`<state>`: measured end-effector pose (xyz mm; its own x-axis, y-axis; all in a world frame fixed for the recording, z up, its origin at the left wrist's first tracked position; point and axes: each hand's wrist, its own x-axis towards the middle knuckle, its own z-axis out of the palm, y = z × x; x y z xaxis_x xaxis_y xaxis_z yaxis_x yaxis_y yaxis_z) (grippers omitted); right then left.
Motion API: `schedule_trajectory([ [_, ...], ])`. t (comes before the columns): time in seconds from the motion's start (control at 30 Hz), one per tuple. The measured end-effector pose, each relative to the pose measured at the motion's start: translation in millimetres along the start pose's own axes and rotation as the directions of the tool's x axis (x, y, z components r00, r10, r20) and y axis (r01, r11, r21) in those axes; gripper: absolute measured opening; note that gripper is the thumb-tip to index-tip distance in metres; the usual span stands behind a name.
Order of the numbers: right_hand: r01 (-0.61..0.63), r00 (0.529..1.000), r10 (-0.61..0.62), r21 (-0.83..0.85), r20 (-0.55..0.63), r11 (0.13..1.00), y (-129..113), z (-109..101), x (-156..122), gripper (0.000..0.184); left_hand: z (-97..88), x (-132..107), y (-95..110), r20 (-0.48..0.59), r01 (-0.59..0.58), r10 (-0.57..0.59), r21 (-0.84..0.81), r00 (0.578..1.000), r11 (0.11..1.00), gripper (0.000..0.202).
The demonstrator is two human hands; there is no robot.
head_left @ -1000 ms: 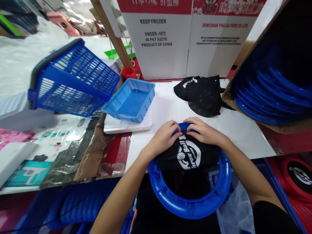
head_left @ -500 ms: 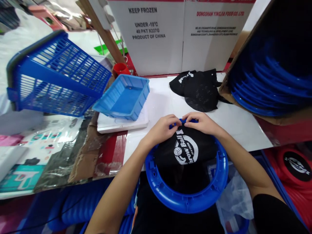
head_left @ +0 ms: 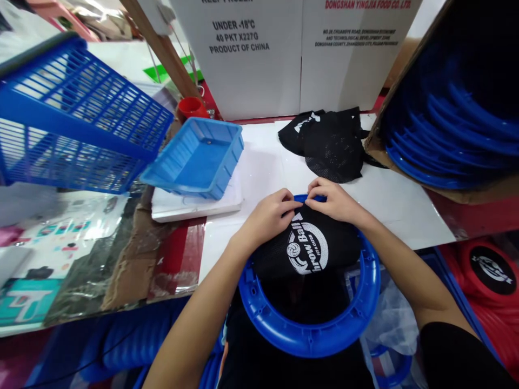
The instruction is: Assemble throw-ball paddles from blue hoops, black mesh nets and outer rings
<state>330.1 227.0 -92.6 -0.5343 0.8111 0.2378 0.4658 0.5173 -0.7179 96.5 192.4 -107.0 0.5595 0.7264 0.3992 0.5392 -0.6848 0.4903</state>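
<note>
A blue plastic ring [head_left: 310,340] leans at the table's front edge, close to my body. Black printed mesh fabric [head_left: 310,248] with white lettering and a ball logo covers the upper part of its opening. My left hand [head_left: 278,213] pinches the fabric's edge at the ring's far rim. Right beside it, my right hand [head_left: 332,201] pinches the same edge, thumb and fingertips together. The two sets of fingertips nearly meet. The lower half of the ring is bare, with small slots and pegs along its inner side.
Black mesh pieces [head_left: 332,143] lie on the white tabletop. A light blue tray [head_left: 197,156] rests left, beside a tilted blue basket [head_left: 81,119]. On the right, a carton [head_left: 375,154] holds stacked blue rings. A white carton [head_left: 259,70] stands behind; red rings [head_left: 486,319] sit lower right.
The camera view has shifted slightly, so the basket and tray appear farther left. My fingers have moved a little at the ring's far rim, still pinching the fabric.
</note>
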Motion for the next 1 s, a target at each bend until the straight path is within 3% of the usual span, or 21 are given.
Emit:
schedule_trajectory([
  [0.3, 0.016, 0.999, -0.014, 0.037, -0.045, 0.999, 3, -1, 2, 0.01, -3.1, 3, 7, 0.124, -0.069, 0.044, 0.2, 0.991, 0.977, 0.028],
  [0.47, -0.135, 0.981, 0.096, 0.237, 0.167, 0.962, 14, -15, 9, 0.014, -3.9, 6, 10, 0.182, -0.109, 0.056, 0.294, 0.982, 0.95, 0.027],
  [0.53, -0.183, 0.975, 0.138, 0.268, 0.175, 0.946, 16, -18, 11, 0.019, -3.5, 7, 10, 0.2, -0.113, 0.048, 0.329, 0.979, 0.938, 0.026],
  [0.6, -0.138, 0.983, 0.1, 0.257, 0.155, 0.957, 15, -17, 12, 0.022, -3.3, 8, 9, 0.217, -0.101, 0.027, 0.336, 0.976, 0.936, 0.025],
  [0.67, -0.019, 0.988, -0.008, 0.175, 0.152, 0.984, 13, -14, 11, 0.02, -3.1, 8, 8, 0.232, -0.072, -0.003, 0.312, 0.973, 0.948, 0.025],
  [0.77, 0.136, 0.976, -0.118, -0.089, 0.182, 0.987, 4, -13, 0, 0.015, -1.6, 9, 9, 0.248, -0.009, -0.062, 0.276, 0.967, 0.961, 0.025],
  [0.9, 0.188, 0.981, -0.139, -0.464, 0.136, 0.866, -25, -18, -38, 0.024, -1.1, 24, 6, 0.265, 0.053, -0.137, 0.303, 0.954, 0.952, 0.024],
  [1.0, 0.2, 0.98, -0.165, -0.562, 0.112, 0.802, -53, -18, -73, 0.024, -11.2, 47, 0, 0.203, 0.179, -0.258, 0.339, 0.945, 0.924, 0.029],
])
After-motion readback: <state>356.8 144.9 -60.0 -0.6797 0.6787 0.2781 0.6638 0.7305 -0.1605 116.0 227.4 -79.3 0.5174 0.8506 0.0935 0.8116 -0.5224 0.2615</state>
